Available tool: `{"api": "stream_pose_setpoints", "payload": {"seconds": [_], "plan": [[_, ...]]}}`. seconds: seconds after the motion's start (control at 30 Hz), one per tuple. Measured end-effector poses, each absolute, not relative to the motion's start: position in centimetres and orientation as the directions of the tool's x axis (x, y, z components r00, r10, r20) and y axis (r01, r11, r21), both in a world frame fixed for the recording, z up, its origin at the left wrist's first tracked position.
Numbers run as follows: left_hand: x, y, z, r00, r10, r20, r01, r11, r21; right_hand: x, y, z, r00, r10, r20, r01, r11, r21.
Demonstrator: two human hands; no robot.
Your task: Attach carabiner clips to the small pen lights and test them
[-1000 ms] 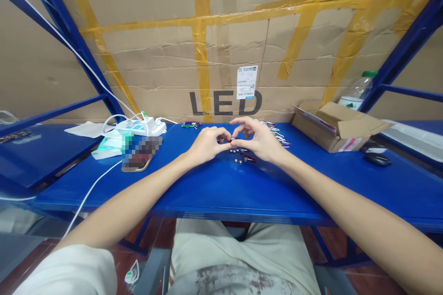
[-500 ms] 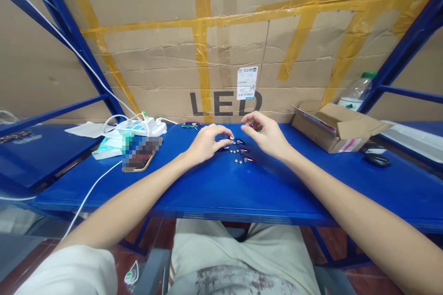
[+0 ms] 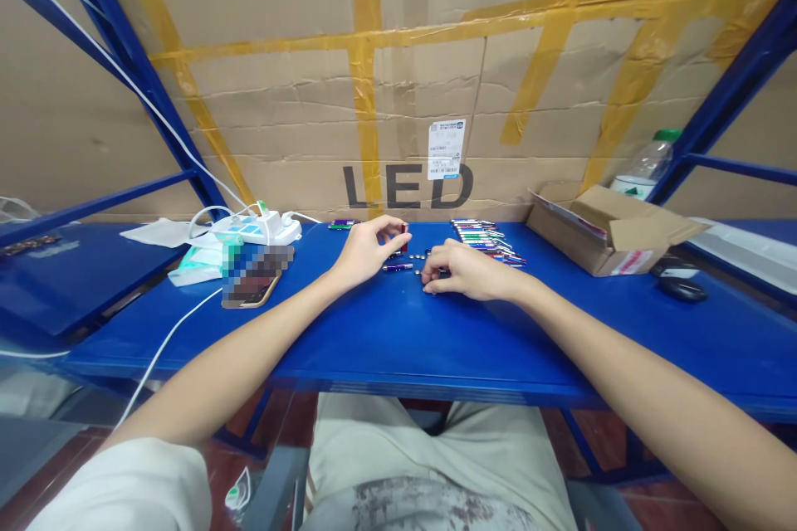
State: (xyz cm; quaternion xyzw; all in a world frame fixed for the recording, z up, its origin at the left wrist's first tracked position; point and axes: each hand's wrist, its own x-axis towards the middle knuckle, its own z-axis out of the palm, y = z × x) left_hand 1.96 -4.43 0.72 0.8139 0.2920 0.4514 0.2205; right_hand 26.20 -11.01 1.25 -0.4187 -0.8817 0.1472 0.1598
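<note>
My left hand (image 3: 370,250) is closed around a small red metal tube (image 3: 404,237), held upright between thumb and fingers. Just below it, a purple metal tube (image 3: 397,267) lies on the blue table. My right hand (image 3: 459,270) is lowered to the tabletop, fingertips pinched together; whatever is between them is too small or hidden to make out. Between the hands lie several small silver button cells (image 3: 417,257), partly covered by the right fingers. Behind the right hand spreads a row of slim coloured metal tubes with clips (image 3: 482,236).
More coloured tubes (image 3: 344,225) lie at the back, left of centre. A phone (image 3: 265,290), a power strip (image 3: 267,226) and a tissue pack (image 3: 199,264) are on the left. An open cardboard box (image 3: 566,236), a black mouse (image 3: 682,289) and a bottle (image 3: 644,166) stand right.
My right hand has come down and left onto the table by the button cells, covering the small carabiner clips. The red tube now shows upright in my left hand.
</note>
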Motion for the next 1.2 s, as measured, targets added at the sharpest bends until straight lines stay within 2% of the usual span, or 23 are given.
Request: {"api": "stream_pose_setpoints", "payload": {"seconds": [0.3, 0.77, 1.2], "plan": [[2.1, -4.7, 0.7, 0.459, 0.671, 0.583, 0.291, -0.733, 0.615, 25.4, -11.3, 1.4, -0.621, 0.767, 0.163, 0.661, 0.624, -0.416], [2.2, -4.9, 0.8, 0.488, 0.657, 0.575, 0.308, -0.746, 0.590, 25.6, -11.7, 1.5, -0.601, 0.799, 0.027, 0.714, 0.551, -0.432], [2.1, -4.8, 0.9, 0.485, 0.666, 0.568, 0.293, -0.735, 0.611, 24.9, -12.3, 1.3, -0.647, 0.748, 0.147, 0.683, 0.654, -0.324]]}}
